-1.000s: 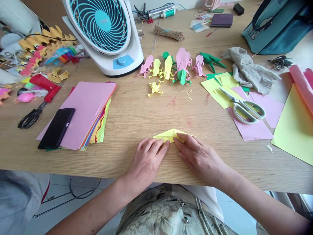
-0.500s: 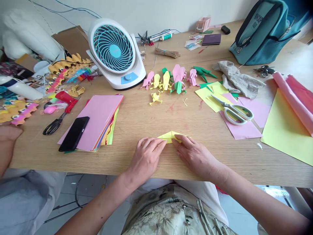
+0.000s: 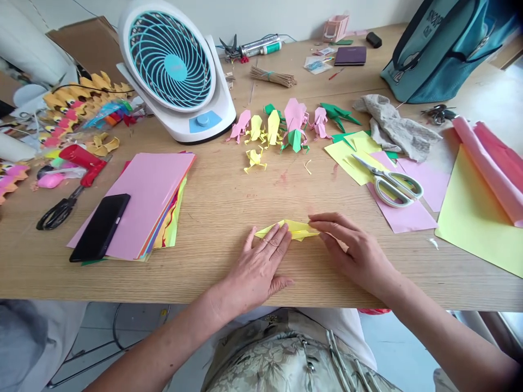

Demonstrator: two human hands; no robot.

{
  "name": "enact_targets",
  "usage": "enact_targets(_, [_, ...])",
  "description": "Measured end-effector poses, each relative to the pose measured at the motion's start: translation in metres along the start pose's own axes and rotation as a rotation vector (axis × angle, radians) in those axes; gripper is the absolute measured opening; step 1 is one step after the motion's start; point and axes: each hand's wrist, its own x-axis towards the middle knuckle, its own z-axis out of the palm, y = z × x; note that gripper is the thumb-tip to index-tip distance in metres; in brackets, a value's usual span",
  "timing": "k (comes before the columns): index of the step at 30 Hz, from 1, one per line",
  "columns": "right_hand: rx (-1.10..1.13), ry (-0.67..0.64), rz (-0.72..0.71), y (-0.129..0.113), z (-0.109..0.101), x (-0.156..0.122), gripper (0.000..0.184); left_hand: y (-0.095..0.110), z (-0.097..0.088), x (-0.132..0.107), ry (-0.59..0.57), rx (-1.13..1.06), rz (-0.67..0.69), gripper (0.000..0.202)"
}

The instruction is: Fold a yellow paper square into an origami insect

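Observation:
A piece of yellow paper (image 3: 302, 231), folded into a long, narrow shape with pointed ends, lies on the wooden table in front of me. My left hand (image 3: 257, 267) rests palm down with its fingers stretched out, pressing on the paper's left half and middle. At the paper's right point, the thumb and forefinger of my right hand (image 3: 351, 247) close around the tip. Beyond the paper stand several folded paper frogs in pink, yellow and green, among them a small yellow frog (image 3: 255, 158) and a large pink one (image 3: 295, 115).
Scissors (image 3: 396, 188) lie on loose yellow and pink sheets at right, near a grey cloth (image 3: 394, 128). A stack of coloured paper (image 3: 151, 201) bears a black phone (image 3: 100, 227) at left. Behind are a white fan (image 3: 220, 92) and a teal bag (image 3: 445, 60).
My left hand has flattened out over the paper. My right hand has shifted right, to the paper's end. The view has turned a little, and a person's arm at far left is out of sight.

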Motion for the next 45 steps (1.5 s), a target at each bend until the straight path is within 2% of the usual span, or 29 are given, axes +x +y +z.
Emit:
enact_targets(3, [-0.047,0.013,-0.007,0.0,-0.002,-0.001,0.03,0.0,-0.002,0.002,0.03,0.003,0.01,0.073])
enact_targets(8, [-0.179,-0.042,-0.139,-0.003,0.004,-0.003,0.036,0.001,-0.004,0.007,0.043,0.053,0.017,0.079])
enact_targets(11, [-0.239,-0.021,-0.13,-0.001,0.006,-0.004,0.036,0.003,-0.004,0.009,0.038,0.074,0.017,0.085])
enact_targets(16, [-0.194,0.005,-0.065,0.002,0.005,-0.003,0.033,0.004,-0.005,0.01,0.056,0.082,-0.006,0.081])
enact_targets(20, [-0.25,0.034,-0.109,0.0,0.003,-0.007,0.035,0.005,-0.006,0.012,0.061,0.091,-0.024,0.077])
enact_targets(25, [-0.441,-0.081,-0.193,-0.006,0.01,-0.013,0.038,0.007,-0.003,0.011,0.064,0.077,-0.047,0.074])
enact_targets(32, [-0.559,-0.192,-0.126,-0.009,0.014,-0.012,0.042,0.005,0.002,0.006,0.02,0.028,-0.056,0.076])
enact_targets(39, [-0.633,-0.172,-0.114,-0.008,0.014,-0.015,0.042,0.006,0.003,0.005,0.019,0.021,-0.071,0.075])
enact_targets(45, [-0.74,-0.11,-0.04,-0.008,0.012,-0.024,0.043,0.007,0.002,0.005,0.005,0.016,-0.081,0.074])
